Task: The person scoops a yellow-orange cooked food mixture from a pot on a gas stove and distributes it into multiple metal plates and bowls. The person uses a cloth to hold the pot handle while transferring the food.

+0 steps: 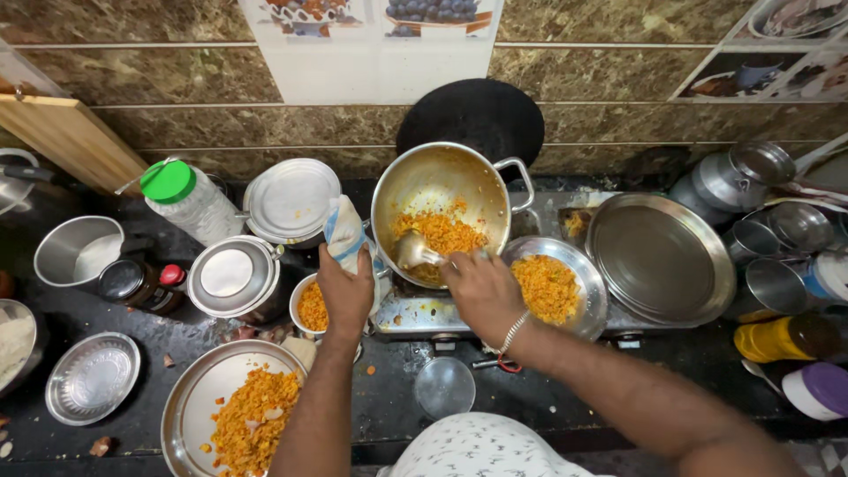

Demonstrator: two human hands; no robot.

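A steel cooking pot (415, 181) stands tilted toward me on the stove, with orange rice (442, 231) in its lower side. My left hand (344, 291) grips a folded cloth (343, 231) against the pot's left rim. My right hand (481, 290) holds a metal spoon (413, 251) whose bowl lies in the rice. A steel plate (579, 265) with a heap of orange rice sits just right of the pot. A small bowl (305, 291) of rice sits under my left wrist. Another plate (190, 406) with rice lies at the bottom left.
A large upturned steel plate (662, 256) lies on the right burner. Steel cups, tumblers and jars (777, 238) crowd the right. On the left stand a green-capped plastic bottle (190, 201), lidded containers (231, 278), a steel pot (78, 250) and a small plate (93, 378). A black pan (481, 110) leans on the wall.
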